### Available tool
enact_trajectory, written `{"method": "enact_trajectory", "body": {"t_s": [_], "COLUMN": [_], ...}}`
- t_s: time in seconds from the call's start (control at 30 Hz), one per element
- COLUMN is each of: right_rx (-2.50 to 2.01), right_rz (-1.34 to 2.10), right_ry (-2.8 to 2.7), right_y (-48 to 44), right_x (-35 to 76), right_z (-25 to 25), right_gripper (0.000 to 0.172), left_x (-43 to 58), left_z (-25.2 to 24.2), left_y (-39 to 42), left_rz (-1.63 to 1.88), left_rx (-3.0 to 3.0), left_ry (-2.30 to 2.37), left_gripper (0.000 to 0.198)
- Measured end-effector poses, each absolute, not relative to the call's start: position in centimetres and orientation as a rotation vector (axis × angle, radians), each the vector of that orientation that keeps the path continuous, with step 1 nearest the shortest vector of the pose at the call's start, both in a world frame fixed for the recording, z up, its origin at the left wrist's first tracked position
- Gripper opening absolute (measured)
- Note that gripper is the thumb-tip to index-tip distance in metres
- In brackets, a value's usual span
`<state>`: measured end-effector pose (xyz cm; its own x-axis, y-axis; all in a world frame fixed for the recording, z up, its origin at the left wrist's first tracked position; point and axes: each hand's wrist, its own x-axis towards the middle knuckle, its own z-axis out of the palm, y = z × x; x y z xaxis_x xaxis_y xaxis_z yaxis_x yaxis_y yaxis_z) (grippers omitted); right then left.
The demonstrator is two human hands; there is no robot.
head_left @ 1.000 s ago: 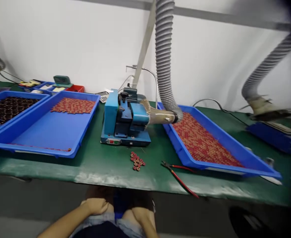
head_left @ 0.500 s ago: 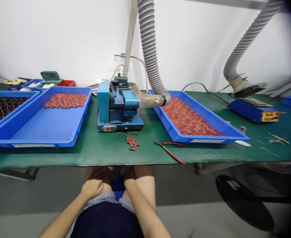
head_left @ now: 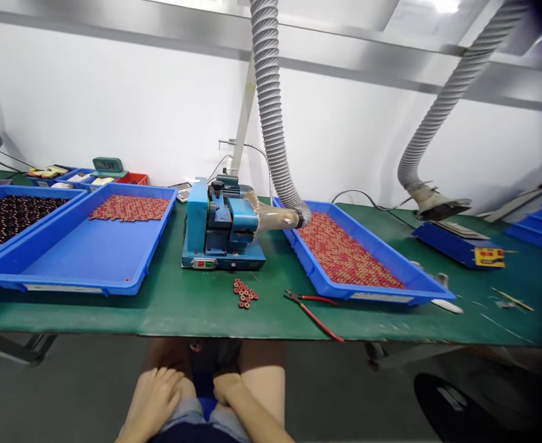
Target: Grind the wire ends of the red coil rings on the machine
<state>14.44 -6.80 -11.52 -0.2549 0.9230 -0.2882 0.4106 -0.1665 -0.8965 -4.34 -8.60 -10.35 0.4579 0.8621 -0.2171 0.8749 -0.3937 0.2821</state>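
Fingers of left hand point(head_left: 153, 397) and right hand point(head_left: 227, 391) lie relaxed on thighs, grasping nothing; loose red ring-shaped cores point(head_left: 244, 293) risk scattering if the green bench mat point(head_left: 169, 311) is jolted.

Factory assembly workstation

Green-matted workbench point(head_left: 183, 311) against a white wall. Blue trays point(head_left: 90, 258) hold rows of small red ring parts point(head_left: 344, 252). Blue benchtop machine point(head_left: 222, 227) sits under grey ribbed extraction hoses point(head_left: 271, 111). Red-handled cutters point(head_left: 314, 307) on the mat.
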Motion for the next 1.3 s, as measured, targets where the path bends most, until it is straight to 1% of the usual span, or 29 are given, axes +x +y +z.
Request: {"method": "enact_trajectory", "body": {"t_s": [0.1,0.13,0.17,0.23,0.3,0.37,0.4,0.47,0.53,0.63,0.73,0.87,1.03,1.2,1.3], "right_rx": [-1.458,-1.408,-1.348,-1.201,-1.116,-1.124,-1.148,-1.206,-1.258,-1.303,-1.300,-1.263,-1.206,-1.140,-1.077], "right_rz": [1.641,1.699,1.743,1.778,1.663,1.398,1.238,0.979,0.874,0.858,0.873,0.906,0.968,1.014,0.972], "right_ry": [-1.748,-1.772,-1.782,-1.746,-1.599,-1.385,-1.271,-1.086,-1.027,-1.102,-1.212,-1.288,-1.355,-1.474,-1.572], "right_y": [-6.7,-6.9,-7.1,-7.3,-6.9,-5.3,-4.0,-1.0,1.8,4.0,4.2,4.2,5.0,5.5,5.7], "right_x": [15.1,15.8,16.7,19.4,22.9,26.5,28.0,30.0,30.3,28.9,27.4,27.1,26.0,22.9,22.1], "right_z": [-10.9,-10.2,-9.3,-7.0,-4.4,-2.4,-1.8,-1.5,-2.2,-3.3,-3.4,-2.7,-1.7,-1.1,0.8], "right_gripper": [0.015,0.014,0.014,0.017,0.025,0.037,0.040,0.041,0.035,0.027,0.026,0.034,0.041,0.050,0.055], "left_x": [-2.1,-1.3,-0.5,1.2,3.2,5.3,6.4,8.5,10.1,11.4,11.8,11.6,8.9,4.3,3.0], "left_z": [-7.9,-6.6,-5.2,-2.2,0.3,2.0,2.4,2.5,2.2,1.8,1.8,1.8,1.8,1.7,1.6], "left_y": [-9.0,-8.7,-8.1,-5.8,-2.5,1.0,2.5,4.8,6.0,6.5,6.4,6.3,5.8,4.3,3.5], "left_rz": [0.035,0.059,0.077,0.143,0.233,0.301,0.313,0.295,0.275,0.270,0.306,0.408,0.633,0.829,0.961], "left_rx": [2.349,2.368,2.394,2.438,2.453,2.440,2.431,2.403,2.371,2.331,2.289,2.187,1.907,1.633,1.497], "left_ry": [1.290,1.215,1.148,1.127,1.208,1.294,1.318,1.335,1.354,1.358,1.334,1.288,1.257,1.329,1.356], "left_gripper": [0.038,0.039,0.035,0.033,0.035,0.026,0.028,0.029,0.030,0.028,0.023,0.016,0.002,0.006,0.014]}}
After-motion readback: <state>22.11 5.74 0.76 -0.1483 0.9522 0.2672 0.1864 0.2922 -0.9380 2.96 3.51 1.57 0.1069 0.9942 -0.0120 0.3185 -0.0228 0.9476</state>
